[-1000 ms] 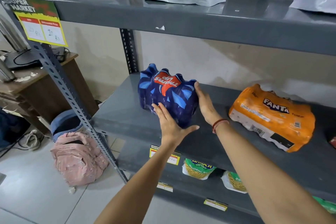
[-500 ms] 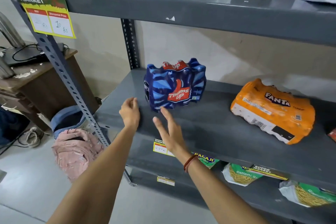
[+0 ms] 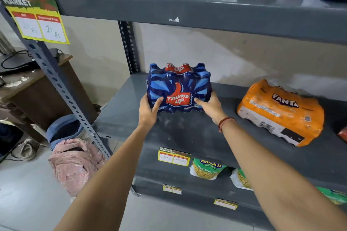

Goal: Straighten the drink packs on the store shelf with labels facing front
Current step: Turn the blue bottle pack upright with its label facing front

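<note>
Thums Up pack [image 3: 179, 89] upright between my left hand [image 3: 149, 109] and right hand [image 3: 210, 106], both gripping its lower corners, label forward. Fanta pack [image 3: 279, 111], off my right hand, lies toppled, not yet straightened.

— What is sitting on the grey middle shelf [image 3: 187, 133]?
— A blue Thums Up pack [image 3: 178, 88] is standing upright at the left end, label facing front. An orange Fanta pack [image 3: 281, 110] is lying on its side to the right, well apart.
— Anything else?
— Something red [image 3: 342, 134] is peeking in at the right edge.
</note>
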{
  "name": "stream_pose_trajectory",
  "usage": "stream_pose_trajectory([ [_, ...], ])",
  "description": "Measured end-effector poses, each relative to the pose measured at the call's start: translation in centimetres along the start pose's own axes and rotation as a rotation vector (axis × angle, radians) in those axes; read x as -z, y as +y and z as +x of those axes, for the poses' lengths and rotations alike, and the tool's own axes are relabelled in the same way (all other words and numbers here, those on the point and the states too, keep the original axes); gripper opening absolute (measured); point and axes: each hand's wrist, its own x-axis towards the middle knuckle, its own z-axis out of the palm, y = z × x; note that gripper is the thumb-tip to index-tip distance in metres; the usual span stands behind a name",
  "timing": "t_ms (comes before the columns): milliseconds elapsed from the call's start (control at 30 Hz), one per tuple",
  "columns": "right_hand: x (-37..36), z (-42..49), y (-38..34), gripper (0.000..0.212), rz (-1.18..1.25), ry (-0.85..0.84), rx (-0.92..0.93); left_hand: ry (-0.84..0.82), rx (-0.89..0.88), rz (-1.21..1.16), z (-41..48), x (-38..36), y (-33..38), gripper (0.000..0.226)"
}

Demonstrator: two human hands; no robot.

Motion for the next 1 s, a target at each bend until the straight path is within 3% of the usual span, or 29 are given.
stream_pose_trajectory([
  [133,-1.0,-1.6,0.9,0.055,-0.103,0.107,0.138,-0.052,0.013,0.032,0.7,1.1,0.1,0.059],
  [333,-1.5,-3.9,1.3,0.055,-0.19,0.126,0.269,-0.151,0.03,0.043,0.7,3.8,0.3,0.055],
  [1000,-4.9,-13.0,1.8,0.057,-0.119,0.182,0.284,-0.234,0.018,0.157,-5.1,11.0,-0.6,0.061],
])
